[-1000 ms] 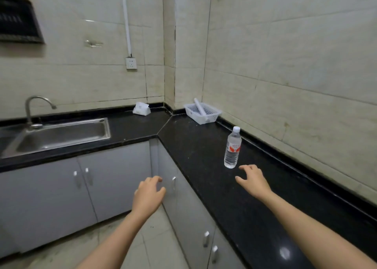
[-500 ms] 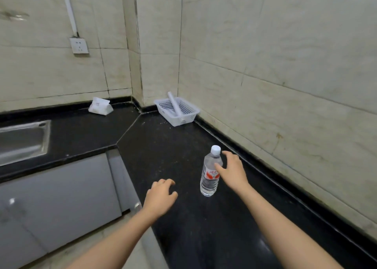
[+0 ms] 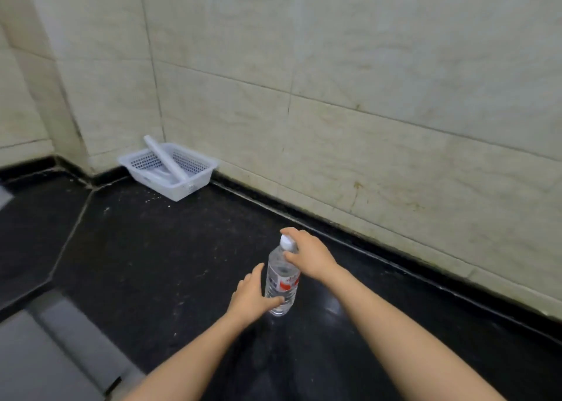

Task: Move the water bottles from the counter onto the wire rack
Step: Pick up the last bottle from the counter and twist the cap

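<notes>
A clear water bottle [image 3: 282, 280] with a white cap and a red-and-white label stands upright on the black counter [image 3: 146, 266], close to the tiled wall. My right hand [image 3: 311, 256] is closed around its neck, just under the cap. My left hand [image 3: 250, 297] is beside the lower part of the bottle, fingers apart, with the thumb resting against the bottle's base. The wire rack is out of view.
A white perforated plastic basket [image 3: 182, 191] with a white tube [image 3: 165, 157] leaning in it sits in the counter's back corner. Grey cabinet fronts [image 3: 57, 349] drop away at the lower left. The tiled wall [image 3: 380, 126] runs along the right.
The view has swung right and moved closer. My right hand has closed on the bottle's neck. My left hand has come over from the counter edge to the bottle's lower left side.
</notes>
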The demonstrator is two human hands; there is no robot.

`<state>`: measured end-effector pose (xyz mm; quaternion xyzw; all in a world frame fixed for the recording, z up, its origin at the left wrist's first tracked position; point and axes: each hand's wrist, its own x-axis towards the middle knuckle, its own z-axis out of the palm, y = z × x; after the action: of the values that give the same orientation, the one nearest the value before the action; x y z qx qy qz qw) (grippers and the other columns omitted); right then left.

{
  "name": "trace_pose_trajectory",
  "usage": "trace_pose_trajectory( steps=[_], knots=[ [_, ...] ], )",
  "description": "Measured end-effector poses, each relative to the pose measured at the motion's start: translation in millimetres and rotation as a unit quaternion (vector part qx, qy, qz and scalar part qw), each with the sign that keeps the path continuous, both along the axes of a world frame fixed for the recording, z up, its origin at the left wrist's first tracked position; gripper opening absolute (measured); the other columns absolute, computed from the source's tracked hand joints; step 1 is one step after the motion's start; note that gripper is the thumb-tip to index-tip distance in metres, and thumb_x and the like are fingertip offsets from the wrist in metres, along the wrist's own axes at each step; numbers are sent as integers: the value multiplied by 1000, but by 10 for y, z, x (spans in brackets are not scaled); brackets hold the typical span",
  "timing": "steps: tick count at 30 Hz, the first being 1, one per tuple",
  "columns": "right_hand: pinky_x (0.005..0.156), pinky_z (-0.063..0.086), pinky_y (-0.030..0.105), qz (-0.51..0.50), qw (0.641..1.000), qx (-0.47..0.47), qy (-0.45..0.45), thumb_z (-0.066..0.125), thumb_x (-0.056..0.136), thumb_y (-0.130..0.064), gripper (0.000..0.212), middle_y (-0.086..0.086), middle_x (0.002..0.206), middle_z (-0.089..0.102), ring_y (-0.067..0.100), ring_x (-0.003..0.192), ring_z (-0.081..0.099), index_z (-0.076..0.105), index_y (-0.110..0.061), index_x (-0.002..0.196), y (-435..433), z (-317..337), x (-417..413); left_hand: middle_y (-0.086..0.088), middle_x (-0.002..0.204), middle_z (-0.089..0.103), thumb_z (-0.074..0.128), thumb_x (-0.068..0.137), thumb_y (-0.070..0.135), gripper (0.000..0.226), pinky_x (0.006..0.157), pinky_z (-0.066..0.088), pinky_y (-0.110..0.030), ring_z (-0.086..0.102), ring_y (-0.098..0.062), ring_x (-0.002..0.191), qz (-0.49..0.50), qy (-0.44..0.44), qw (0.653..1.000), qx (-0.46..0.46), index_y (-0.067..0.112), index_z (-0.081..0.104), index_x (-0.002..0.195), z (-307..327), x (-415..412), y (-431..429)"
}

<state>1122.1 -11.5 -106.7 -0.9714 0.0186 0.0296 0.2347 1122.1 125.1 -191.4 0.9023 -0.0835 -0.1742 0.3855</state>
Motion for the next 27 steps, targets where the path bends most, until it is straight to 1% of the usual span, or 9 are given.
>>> trace_pose_trajectory(
  steps=[3, 6, 8, 10, 14, 17, 19, 22, 27],
  knots=[
    [93, 41, 36, -74, 996, 40, 7, 54, 85, -18, 52, 13, 129, 51, 31, 115, 51, 38, -25, 134, 155, -77, -1, -8, 135, 46, 73, 61, 44, 94, 103, 39, -42, 44, -26, 125, -60, 13, 997, -38, 23, 26, 139, -105, 213, 66],
    [92, 41, 32, -161, 982, 95, -27, 53, 87, -15, 43, 9, 129, 54, 27, 113, 53, 43, -24, 128, 311, -117, -9, 1, 119, 57, 65, 46, 57, 88, 95, 47, -42, 54, -20, 113, -116, 32, 990, -74, 34, 38, 126, -158, 398, 114],
    [93, 40, 32, -194, 975, 93, -49, 52, 88, -15, 40, 6, 128, 54, 25, 113, 52, 45, -23, 127, 401, -115, -77, 2, 115, 59, 64, 44, 59, 85, 91, 50, -42, 58, -17, 107, -143, 42, 985, -84, 32, 41, 121, -196, 489, 117],
    [94, 41, 35, -218, 970, 82, -65, 51, 89, -15, 39, 5, 126, 54, 24, 113, 52, 45, -23, 126, 486, -137, -217, 0, 113, 59, 65, 46, 59, 80, 88, 51, -42, 58, -18, 103, -162, 36, 982, -90, 27, 43, 116, -168, 468, 109],
    [90, 46, 34, -299, 939, 111, -128, 52, 89, -14, 36, 3, 119, 56, 20, 105, 54, 47, -22, 123, 559, -85, -566, -1, 113, 55, 70, 66, 44, 61, 90, 46, -41, 50, -23, 108, -223, -34, 971, -81, 21, 43, 116, -68, 273, 6],
    [80, 45, 28, -334, 923, 112, -158, 54, 88, -12, 34, 0, 105, 56, 16, 94, 53, 47, -19, 121, 467, 178, -847, 2, 106, 60, 71, 63, 47, 54, 87, 47, -43, 56, -22, 102, -255, -53, 957, -130, 24, 46, 105, 87, 40, -162],
    [81, 45, 31, -362, 909, 110, -174, 55, 87, -13, 36, -1, 101, 54, 17, 93, 54, 45, -18, 121, 396, 409, -1100, 3, 101, 62, 70, 61, 51, 51, 84, 49, -44, 59, -22, 97, -291, -70, 943, -145, 25, 46, 99, 260, -161, -329],
    [83, 45, 34, -425, 876, 111, -200, 59, 85, -15, 42, -1, 100, 53, 18, 94, 54, 39, -17, 122, 268, 734, -1563, 3, 99, 63, 68, 61, 53, 49, 81, 49, -44, 61, -22, 94, -335, -101, 920, -175, 27, 48, 97, 548, -553, -628],
    [77, 41, 23, -533, 785, 136, -284, 71, 77, -17, 47, 0, 98, 58, 11, 91, 55, 48, -10, 116, -2, 1073, -2560, 0, 97, 59, 66, 65, 50, 44, 68, 43, -33, 57, -22, 92, -381, -168, 883, -217, 23, 50, 97, 987, -1472, -1071]
  ],
)
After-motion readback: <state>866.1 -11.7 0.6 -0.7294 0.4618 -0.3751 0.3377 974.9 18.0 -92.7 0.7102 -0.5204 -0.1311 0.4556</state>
